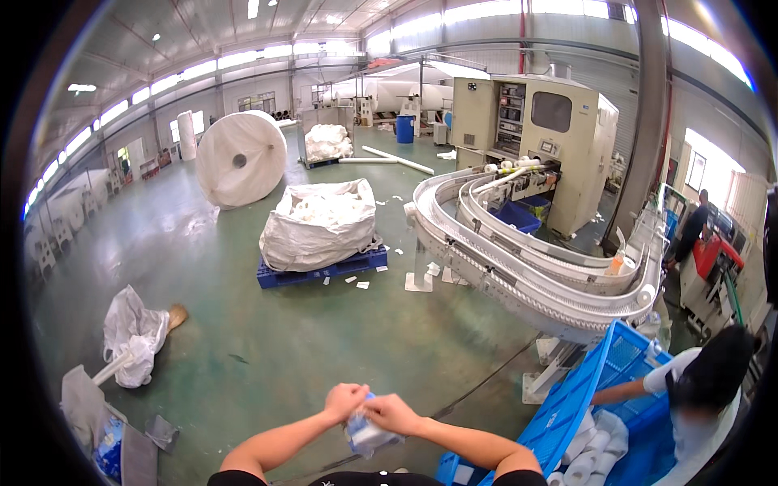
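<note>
Both my hands are close together in front of my body, at the lower middle of the head view. Between them hangs a plastic bag (371,440), clear with blue patches and something white inside. Its top edge is pinched by my left hand (346,402), fingers curled. My right hand (394,414) is closed on the bag's upper part too, just right of the left one. Slight blur hides the exact finger positions and what the white content is.
To my right, a blue crate (596,364) holds white paper rolls (596,458); a co-worker's arm (622,394) reaches in. Beyond it curves a conveyor (519,283). Ahead, a white sack (312,243) sits on a blue pallet (324,278). A grey bin (139,460) stands left, near a broom (177,316).
</note>
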Action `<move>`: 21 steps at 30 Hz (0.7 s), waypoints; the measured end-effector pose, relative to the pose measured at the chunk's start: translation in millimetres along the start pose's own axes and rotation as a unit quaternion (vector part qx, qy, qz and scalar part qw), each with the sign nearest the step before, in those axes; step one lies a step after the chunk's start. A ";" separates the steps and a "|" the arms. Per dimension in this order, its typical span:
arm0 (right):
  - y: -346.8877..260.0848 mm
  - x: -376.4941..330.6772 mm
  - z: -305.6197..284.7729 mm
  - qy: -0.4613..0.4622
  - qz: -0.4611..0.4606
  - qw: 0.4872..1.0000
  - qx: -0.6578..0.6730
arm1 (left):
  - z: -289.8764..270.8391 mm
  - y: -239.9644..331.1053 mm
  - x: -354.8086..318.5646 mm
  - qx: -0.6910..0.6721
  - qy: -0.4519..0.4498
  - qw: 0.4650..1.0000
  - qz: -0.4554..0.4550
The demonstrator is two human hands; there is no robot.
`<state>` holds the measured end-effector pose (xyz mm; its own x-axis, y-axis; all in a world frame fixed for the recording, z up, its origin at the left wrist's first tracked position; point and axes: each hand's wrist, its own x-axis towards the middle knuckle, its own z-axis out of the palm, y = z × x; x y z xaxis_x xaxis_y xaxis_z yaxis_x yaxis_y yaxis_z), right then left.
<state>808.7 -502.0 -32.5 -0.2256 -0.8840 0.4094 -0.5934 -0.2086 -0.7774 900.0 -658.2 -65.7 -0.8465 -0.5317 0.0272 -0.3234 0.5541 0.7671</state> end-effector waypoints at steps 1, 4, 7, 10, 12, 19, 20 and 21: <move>13.4 13.0 -10.1 0.038 0.009 0.999 -0.038 | 8.7 -33.2 24.4 -0.087 -0.006 0.993 -0.076; 50.5 32.5 -65.5 0.116 0.089 0.989 0.018 | 18.2 -11.5 59.6 -0.420 0.045 0.872 -0.248; 86.5 25.9 -79.0 0.132 0.132 0.982 0.025 | 42.0 -16.1 88.0 -0.519 0.102 0.806 -0.264; 132.4 7.7 -59.9 0.176 0.239 0.953 0.059 | 58.2 -1.1 94.7 -0.687 0.061 0.669 -0.278; 172.1 1.6 -43.8 0.187 0.301 0.930 0.100 | 75.7 -14.7 107.4 -0.683 0.046 0.679 -0.265; 241.5 25.2 -98.6 0.403 0.365 0.839 -0.008 | 116.9 -19.6 241.4 -0.651 -0.258 0.640 -0.316; 224.5 49.8 -119.3 0.386 0.363 0.847 -0.035 | 114.1 7.6 258.0 -0.673 -0.244 0.625 -0.312; 224.9 64.2 -132.1 0.392 0.369 0.842 -0.032 | 111.9 27.0 277.3 -0.691 -0.237 0.609 -0.310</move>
<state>558.7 -550.4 -118.0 -0.9769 -0.2104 0.0361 -0.1040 0.3216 -0.9412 609.2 -718.9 -109.1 -0.8760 0.0605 -0.4784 -0.2547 -0.9005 0.3525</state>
